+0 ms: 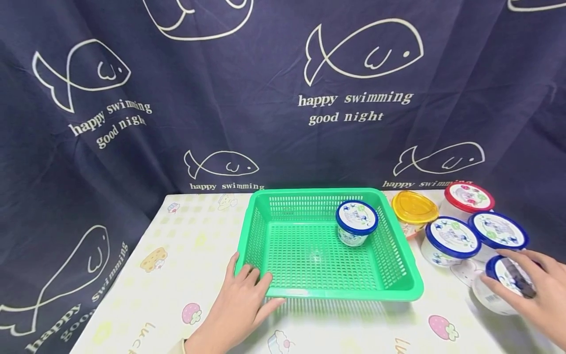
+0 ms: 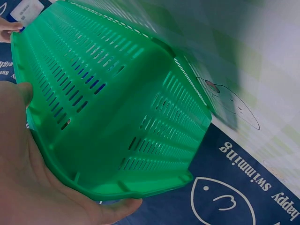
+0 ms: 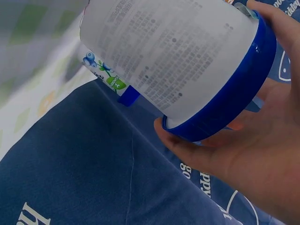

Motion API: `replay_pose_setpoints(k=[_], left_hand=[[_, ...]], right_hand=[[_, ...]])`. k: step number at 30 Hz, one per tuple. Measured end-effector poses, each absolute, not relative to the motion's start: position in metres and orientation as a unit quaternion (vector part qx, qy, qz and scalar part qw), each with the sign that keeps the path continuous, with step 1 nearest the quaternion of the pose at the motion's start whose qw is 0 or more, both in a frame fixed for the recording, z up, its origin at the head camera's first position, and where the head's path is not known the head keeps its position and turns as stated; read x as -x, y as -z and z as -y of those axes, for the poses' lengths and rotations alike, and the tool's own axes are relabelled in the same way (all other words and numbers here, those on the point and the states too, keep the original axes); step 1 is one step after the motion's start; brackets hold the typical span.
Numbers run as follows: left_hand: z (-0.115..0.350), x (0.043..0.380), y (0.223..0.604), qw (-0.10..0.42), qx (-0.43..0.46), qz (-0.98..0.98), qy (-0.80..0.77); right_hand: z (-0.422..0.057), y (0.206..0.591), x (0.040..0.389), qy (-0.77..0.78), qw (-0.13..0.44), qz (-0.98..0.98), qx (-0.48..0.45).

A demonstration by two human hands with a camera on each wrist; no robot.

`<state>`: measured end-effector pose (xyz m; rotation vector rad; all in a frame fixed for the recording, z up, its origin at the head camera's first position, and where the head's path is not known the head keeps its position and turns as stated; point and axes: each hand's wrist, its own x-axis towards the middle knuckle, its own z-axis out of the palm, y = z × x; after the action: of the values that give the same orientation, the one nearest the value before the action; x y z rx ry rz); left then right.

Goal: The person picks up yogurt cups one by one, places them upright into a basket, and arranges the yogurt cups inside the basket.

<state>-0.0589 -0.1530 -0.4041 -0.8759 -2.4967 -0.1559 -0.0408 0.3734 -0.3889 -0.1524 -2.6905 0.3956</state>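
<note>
A green plastic basket (image 1: 309, 293) stands on the table with one blue-lidded tub (image 1: 357, 219) upright inside, near its back right corner. My left hand (image 1: 239, 300) holds the basket's front left corner, fingers over the rim; the left wrist view shows the basket's slotted outer walls (image 2: 112, 112). At the right, my right hand (image 1: 537, 290) grips another white tub by its blue lid (image 3: 234, 93), fingers and thumb around the lid's edge. This tub (image 3: 164, 56) has printed text on its side. In the head view the fingers partly cover its lid.
Right of the basket stand a yellow-lidded tub (image 1: 413, 209), a red-lidded tub (image 1: 468, 196) and two blue-lidded tubs, one nearer (image 1: 453, 236) and one farther right (image 1: 498, 230). A patterned cloth (image 1: 168, 290) covers the table. Behind hangs a dark blue fish-print curtain (image 1: 274, 108).
</note>
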Motion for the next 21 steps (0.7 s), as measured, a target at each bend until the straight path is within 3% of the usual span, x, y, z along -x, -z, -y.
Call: replay_pose_setpoints(k=[21], left_hand=[[0.153, 0.059, 0.403, 0.235, 0.319, 0.917, 0.051]], right_hand=[[-0.361, 0.37, 0.043, -0.173, 0.262, 0.95, 0.004]])
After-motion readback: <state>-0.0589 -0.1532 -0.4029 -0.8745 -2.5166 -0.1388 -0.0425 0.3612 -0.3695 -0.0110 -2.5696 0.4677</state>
